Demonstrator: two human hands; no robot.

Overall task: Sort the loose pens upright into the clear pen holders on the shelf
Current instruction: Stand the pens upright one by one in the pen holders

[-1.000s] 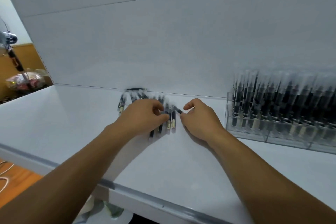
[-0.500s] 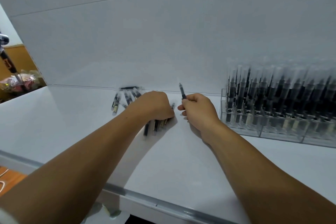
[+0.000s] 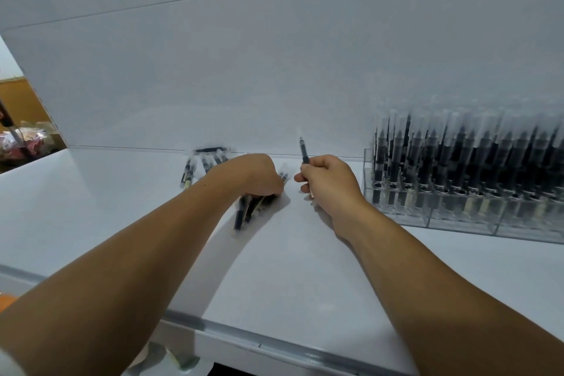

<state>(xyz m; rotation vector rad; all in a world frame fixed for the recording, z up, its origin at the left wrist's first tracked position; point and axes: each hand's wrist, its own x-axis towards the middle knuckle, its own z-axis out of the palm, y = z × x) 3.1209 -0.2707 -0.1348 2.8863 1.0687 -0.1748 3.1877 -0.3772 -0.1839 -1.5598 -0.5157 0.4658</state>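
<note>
Gripping one pen (image 3: 304,151) upright, right hand (image 3: 331,181) sits beside left hand (image 3: 253,175) clutching several pens (image 3: 241,217).

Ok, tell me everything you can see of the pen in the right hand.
The pen is slim, with a dark barrel and a narrow pointed end at the top. It stands nearly upright, leaning slightly left, over the white shelf. The right hand grips its lower part with curled fingers, hiding most of that length. Nothing else touches it; the clear pen holders stand to its right, apart from it.
</note>
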